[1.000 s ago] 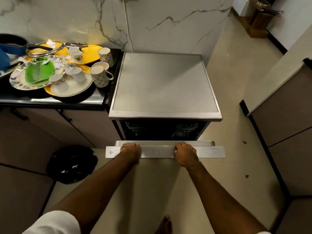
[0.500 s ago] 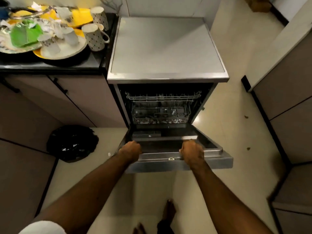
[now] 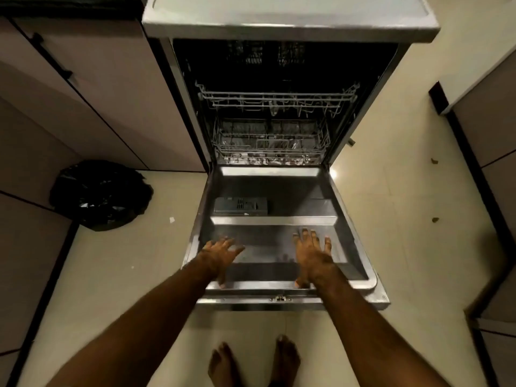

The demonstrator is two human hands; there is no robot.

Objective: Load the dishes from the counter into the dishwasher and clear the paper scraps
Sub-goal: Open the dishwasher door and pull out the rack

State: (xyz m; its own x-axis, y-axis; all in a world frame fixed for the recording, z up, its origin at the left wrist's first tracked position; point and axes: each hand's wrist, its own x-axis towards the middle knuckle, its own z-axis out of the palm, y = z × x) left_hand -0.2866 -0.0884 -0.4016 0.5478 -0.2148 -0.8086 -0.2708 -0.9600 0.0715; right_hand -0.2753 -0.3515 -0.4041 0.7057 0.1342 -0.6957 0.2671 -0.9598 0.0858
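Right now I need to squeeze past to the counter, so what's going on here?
A person stands barefoot in front of the open stainless-steel dishwasher. Its door lies folded down flat, and the left hand and right hand are spread over the door's inner panel near the front edge, holding nothing. The upper wire rack and lower wire rack sit pushed in. A black rubbish bag sits on the floor to the left.

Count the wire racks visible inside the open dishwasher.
2. The upper grey wire rack sits across the middle of the cavity; the lower grey wire rack sits beneath it, just behind the lowered door. The dark top of the cavity may hide a third.
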